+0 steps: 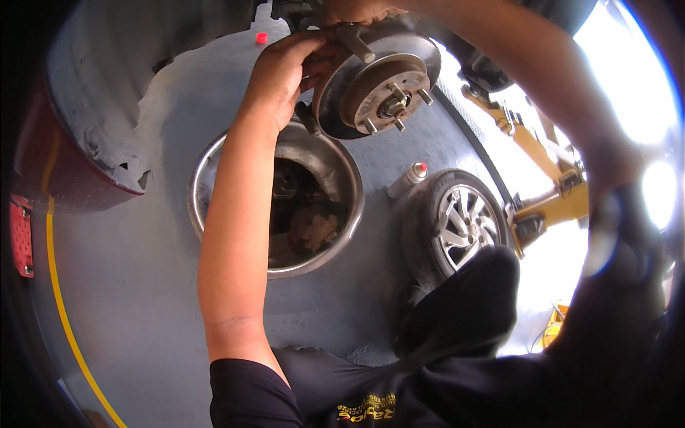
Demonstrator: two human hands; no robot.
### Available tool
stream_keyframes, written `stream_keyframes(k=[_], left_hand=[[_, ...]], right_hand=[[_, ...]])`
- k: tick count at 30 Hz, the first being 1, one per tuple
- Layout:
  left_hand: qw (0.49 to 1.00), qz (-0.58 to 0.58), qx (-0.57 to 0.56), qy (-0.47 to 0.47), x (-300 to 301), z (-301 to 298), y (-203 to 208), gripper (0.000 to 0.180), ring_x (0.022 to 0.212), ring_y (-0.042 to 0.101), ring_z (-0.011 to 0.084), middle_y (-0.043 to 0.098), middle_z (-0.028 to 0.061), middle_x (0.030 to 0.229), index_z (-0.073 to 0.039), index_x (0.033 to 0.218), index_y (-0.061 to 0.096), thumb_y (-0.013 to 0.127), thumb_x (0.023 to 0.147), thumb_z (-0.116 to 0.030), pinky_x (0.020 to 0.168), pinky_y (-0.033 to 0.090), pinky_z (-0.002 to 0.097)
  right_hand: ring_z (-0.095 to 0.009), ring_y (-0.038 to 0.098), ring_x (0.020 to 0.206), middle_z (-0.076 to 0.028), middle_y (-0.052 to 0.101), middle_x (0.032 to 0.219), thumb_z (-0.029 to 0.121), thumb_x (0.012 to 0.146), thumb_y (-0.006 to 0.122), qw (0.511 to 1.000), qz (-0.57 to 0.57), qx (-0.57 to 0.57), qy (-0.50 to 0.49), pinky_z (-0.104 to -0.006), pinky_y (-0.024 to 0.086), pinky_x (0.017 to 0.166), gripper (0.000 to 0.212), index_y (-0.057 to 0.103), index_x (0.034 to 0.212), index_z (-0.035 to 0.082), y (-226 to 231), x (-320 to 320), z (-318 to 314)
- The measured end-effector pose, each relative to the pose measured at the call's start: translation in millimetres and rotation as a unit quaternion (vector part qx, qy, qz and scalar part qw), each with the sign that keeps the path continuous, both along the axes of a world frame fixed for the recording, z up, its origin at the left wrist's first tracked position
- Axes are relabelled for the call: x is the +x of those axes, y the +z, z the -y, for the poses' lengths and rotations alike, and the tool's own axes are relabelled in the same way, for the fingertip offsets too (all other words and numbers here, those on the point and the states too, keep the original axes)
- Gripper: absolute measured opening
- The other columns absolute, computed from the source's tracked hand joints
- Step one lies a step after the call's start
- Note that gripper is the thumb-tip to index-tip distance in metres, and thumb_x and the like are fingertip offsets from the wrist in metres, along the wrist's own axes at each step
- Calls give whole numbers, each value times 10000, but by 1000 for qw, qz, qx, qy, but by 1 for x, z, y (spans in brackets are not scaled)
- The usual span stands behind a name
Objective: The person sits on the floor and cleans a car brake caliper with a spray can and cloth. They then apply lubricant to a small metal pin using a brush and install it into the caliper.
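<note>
Steel bowl [207,171] of dirty parts, spray can [405,180], removed wheel [457,225], yellow lift arm [531,143], red cap [261,38]

The grey floor [143,285] carries a metal bowl [207,178], a spray can [407,178], a wheel [457,225] and a red cap [261,38].

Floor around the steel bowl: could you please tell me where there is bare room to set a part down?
Bare grey floor lies left of the steel bowl, out to the yellow line. Right of the bowl it is crowded: spray can, removed wheel, knee.
</note>
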State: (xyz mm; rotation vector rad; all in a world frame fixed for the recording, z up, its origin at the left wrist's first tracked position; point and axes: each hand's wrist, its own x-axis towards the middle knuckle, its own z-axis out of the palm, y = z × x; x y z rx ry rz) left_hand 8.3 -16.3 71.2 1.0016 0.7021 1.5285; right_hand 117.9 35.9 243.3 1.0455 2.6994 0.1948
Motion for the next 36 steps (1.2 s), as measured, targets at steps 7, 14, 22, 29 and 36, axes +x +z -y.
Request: stream_keyframes(k=[7,14,22,29,36], left_hand=[[998,67,-1,14,0,-14,6,293,966,693,191,744,80,1095,-64,1169,701,668,979,-285,881,509,363],[993,111,-28,-32,12,-42,7,338,950,681,143,730,63,1072,-34,1191,699,764,930,-238,803,572,284],[994,96,-36,-47,-12,-45,8,273,992,694,200,726,92,1151,-27,1202,699,669,991,-198,841,594,327],[995,79,-52,-10,-12,-34,7,373,1215,635,236,662,127,1328,7,1348,609,575,1034,-191,1056,519,380],[965,-104,-50,235,-1,-30,22,444,1364,510,248,507,110,1518,-4,1445,538,487,1058,-216,1134,413,460]], right_hand=[[-143,643,724,-71,675,793,338,985,668,985,-64,152,52,-276,499,629,285,715,1067,69,2,20,38],[-152,659,750,-87,683,797,344,985,671,956,-176,232,39,-274,509,662,300,716,1061,57,-3,71,69],[-91,590,628,-9,614,707,353,996,681,946,-321,-34,31,-255,471,562,315,708,996,39,-46,167,90],[-83,597,638,-2,611,716,340,1028,637,860,-355,-244,-273,-270,495,592,316,700,1001,32,-133,275,92],[-215,707,742,-123,720,847,387,1008,625,890,-230,-199,-340,-368,564,702,394,703,1140,24,-211,365,23]])
